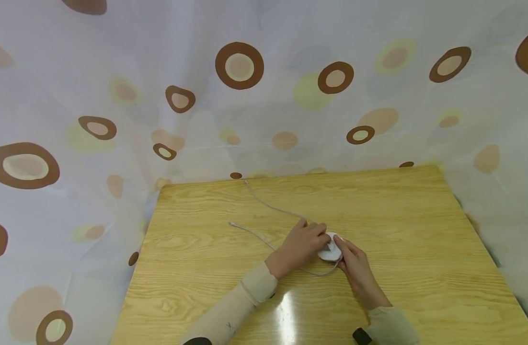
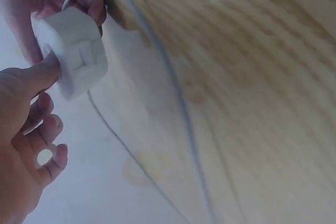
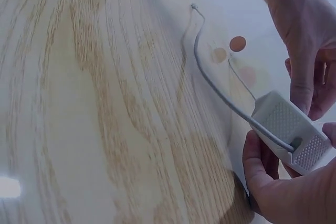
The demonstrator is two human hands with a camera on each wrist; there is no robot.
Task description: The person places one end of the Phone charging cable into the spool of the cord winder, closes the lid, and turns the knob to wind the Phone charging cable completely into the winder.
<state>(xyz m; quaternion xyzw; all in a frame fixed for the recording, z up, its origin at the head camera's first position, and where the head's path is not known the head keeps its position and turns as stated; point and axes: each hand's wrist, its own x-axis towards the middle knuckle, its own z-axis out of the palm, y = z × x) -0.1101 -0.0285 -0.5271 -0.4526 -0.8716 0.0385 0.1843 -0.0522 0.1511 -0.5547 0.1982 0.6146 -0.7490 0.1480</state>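
Note:
A white, many-sided cable winder (image 1: 330, 252) is held just above the wooden table, slightly right of its middle. My right hand (image 1: 356, 266) grips its right side, thumb along the edge and fingers beneath. With thumb and fingers, my left hand (image 1: 300, 244) pinches the winder's upper face; in the left wrist view the left thumb meets the middle of that face. A white cable (image 1: 264, 201) leads from it to the table's far edge. Another length of cable (image 1: 253, 233) loops under the left wrist and ends in a small plug (image 1: 233, 224). Textured side panels (image 3: 310, 153) show in the right wrist view.
The wood-grain table (image 1: 195, 268) reaches a pale curtain (image 1: 264, 110) with brown and yellow rounds behind it and at both sides. A bright reflection lies on the tabletop near the front. A black object (image 1: 361, 336) sits by the right sleeve.

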